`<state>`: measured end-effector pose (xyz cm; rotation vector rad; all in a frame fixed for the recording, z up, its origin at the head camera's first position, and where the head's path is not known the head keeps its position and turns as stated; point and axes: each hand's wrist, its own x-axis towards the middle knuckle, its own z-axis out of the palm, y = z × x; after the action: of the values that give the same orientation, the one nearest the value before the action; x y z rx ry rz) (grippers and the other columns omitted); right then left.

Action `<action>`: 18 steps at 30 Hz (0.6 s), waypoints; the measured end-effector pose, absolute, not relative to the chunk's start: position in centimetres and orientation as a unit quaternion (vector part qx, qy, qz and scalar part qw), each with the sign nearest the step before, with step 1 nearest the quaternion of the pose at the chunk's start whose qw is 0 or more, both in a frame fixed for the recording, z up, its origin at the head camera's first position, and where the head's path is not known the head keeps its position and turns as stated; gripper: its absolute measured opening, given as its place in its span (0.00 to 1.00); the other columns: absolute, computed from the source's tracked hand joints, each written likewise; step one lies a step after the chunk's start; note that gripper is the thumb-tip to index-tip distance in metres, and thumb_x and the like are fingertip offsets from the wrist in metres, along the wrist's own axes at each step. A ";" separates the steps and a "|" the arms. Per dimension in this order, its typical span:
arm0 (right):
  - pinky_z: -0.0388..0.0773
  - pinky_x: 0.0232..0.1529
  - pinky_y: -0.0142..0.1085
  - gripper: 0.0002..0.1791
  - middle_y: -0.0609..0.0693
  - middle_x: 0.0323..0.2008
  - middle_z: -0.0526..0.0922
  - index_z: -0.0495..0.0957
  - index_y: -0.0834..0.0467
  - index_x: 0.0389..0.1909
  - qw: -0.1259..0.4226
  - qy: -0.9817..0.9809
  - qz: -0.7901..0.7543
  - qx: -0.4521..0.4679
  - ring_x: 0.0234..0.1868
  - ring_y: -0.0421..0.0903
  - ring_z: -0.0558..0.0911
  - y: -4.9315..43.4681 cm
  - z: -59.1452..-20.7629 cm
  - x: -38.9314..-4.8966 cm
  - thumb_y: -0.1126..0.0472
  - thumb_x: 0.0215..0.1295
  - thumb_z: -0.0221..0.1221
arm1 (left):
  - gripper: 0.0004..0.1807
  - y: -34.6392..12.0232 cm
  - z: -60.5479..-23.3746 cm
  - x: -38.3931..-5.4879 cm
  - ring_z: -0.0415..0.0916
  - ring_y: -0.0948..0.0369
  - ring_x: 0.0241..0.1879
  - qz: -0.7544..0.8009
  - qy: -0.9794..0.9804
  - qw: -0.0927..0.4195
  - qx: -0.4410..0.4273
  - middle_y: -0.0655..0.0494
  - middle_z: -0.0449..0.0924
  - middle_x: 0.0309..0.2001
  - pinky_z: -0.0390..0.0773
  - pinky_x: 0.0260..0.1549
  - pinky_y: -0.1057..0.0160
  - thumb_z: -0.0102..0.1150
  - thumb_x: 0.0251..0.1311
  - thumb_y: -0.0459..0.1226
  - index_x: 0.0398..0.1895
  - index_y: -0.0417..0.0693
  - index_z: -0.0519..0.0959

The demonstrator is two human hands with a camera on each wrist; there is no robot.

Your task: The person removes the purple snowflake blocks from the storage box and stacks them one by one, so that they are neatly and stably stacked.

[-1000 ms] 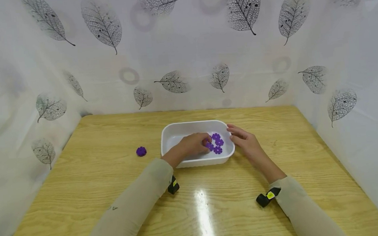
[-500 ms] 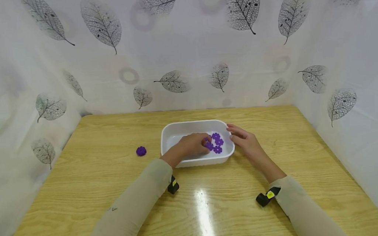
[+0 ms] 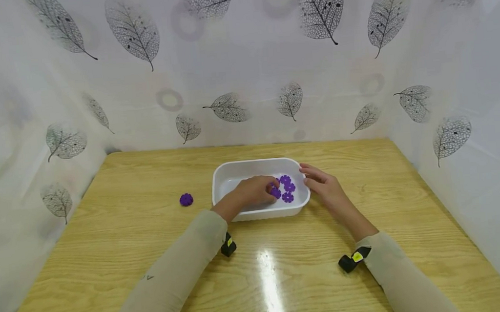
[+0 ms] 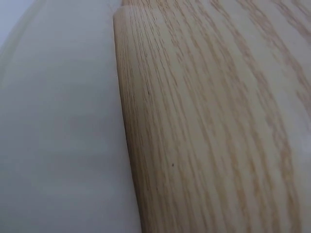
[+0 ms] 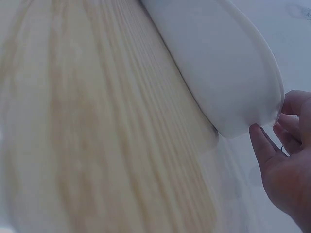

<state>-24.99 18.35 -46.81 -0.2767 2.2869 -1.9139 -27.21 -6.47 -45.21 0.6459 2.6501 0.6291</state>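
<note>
A white plastic tray (image 3: 232,215) stands on the wooden table, with several purple flower-shaped interlocking discs (image 3: 287,197) at its right end. My left hand (image 3: 254,191) reaches in over the near rim, thumb and fingers curled around a purple disc (image 3: 276,192). At the tray's right end, my right hand (image 3: 329,192) rests its fingertips and thumb against the rim and outer wall. The right wrist view shows that thumb (image 5: 260,143) at the end wall. In the left wrist view, only the tray's outer wall (image 4: 63,121) and the table appear; the left hand is hidden.
A darker purple flower-shaped piece (image 3: 186,199) lies on the table (image 3: 141,233) left of the tray. A white curtain with leaf prints (image 3: 242,63) closes off the back and both sides. Black wrist cameras (image 3: 349,264) hang by both cuffs.
The disc in my left fingers has shifted slightly left and turned within the grasp. My right hand and the tray stay in place.
</note>
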 end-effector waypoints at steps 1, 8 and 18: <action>0.71 0.63 0.26 0.24 0.44 0.76 0.64 0.74 0.58 0.67 0.073 0.762 -0.637 -0.092 0.74 0.49 0.66 18.4 -46.8 -25.0 0.56 0.74 0.58 | 0.22 -6.4 -45.2 -27.2 0.78 0.61 0.46 0.220 0.933 0.171 0.228 0.59 0.82 0.46 0.77 0.51 0.58 0.68 0.63 0.46 0.60 0.57 0.78; 0.70 0.64 0.26 0.24 0.45 0.76 0.64 0.73 0.58 0.68 0.075 0.765 -0.633 -0.094 0.75 0.49 0.65 18.6 -46.9 -25.0 0.55 0.74 0.58 | 0.23 -6.4 -45.1 -27.2 0.78 0.60 0.49 0.224 0.933 0.164 0.230 0.58 0.82 0.49 0.77 0.53 0.56 0.68 0.62 0.46 0.60 0.57 0.79; 0.70 0.65 0.28 0.24 0.44 0.76 0.65 0.74 0.58 0.67 0.071 0.763 -0.635 -0.094 0.74 0.48 0.66 18.5 -46.8 -25.0 0.57 0.73 0.58 | 0.25 -6.9 -45.1 -27.6 0.76 0.62 0.52 0.293 0.916 0.135 0.239 0.60 0.80 0.51 0.75 0.57 0.58 0.71 0.59 0.46 0.60 0.54 0.80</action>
<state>-25.00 18.45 -46.83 -0.2832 2.2950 -1.9104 -27.60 -6.89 -45.05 0.6928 2.6528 0.8475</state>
